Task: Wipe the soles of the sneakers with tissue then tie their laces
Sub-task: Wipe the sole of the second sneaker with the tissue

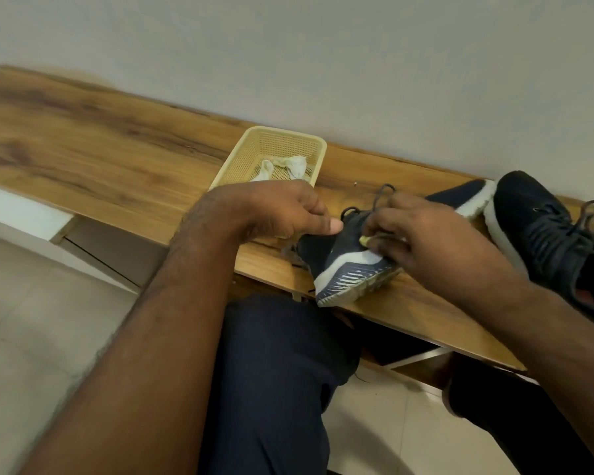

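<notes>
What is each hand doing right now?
Left hand: fingers curled, pinching a lace of the sneaker.
Right hand: fingers curled, gripping the sneaker's other lace.

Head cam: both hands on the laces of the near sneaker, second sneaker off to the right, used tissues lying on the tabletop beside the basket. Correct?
Not quite. The head view shows the crumpled tissues inside the yellow basket, not on the tabletop. The rest holds: left hand and right hand work the laces of the near sneaker, and the second sneaker sits to the right.
</notes>
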